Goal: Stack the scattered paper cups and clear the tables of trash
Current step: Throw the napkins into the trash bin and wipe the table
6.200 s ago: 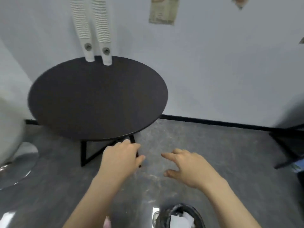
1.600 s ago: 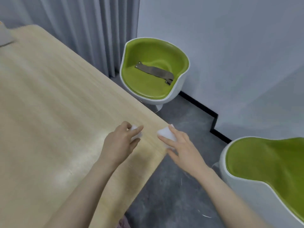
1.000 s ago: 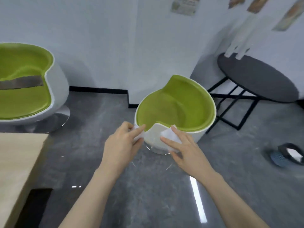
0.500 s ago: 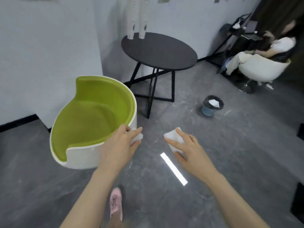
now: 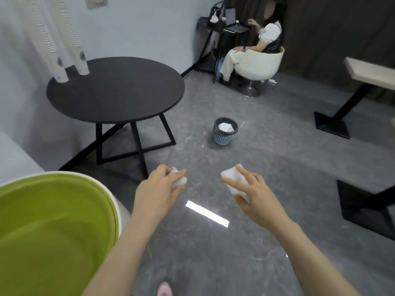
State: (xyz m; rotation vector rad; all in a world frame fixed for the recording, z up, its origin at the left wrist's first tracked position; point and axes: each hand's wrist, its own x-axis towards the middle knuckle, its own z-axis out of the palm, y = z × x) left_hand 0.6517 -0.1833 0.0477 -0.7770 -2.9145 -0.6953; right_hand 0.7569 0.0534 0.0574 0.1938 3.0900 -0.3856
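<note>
A round black table (image 5: pixel 115 88) stood at upper left with two tall stacks of paper cups (image 5: pixel 64 37) on its far edge, a green-lined chair (image 5: pixel 53 227) sat at lower left, and a small waste basket (image 5: pixel 224 130) holding white paper stood on the grey floor well ahead of both hands. The left hand (image 5: pixel 159 193) was curled round a crumpled white tissue (image 5: pixel 179 180), most of it hidden in the palm. The right hand (image 5: pixel 254 194) pinched a larger white tissue wad (image 5: pixel 232 176) between thumb and fingers, both held over the floor.
</note>
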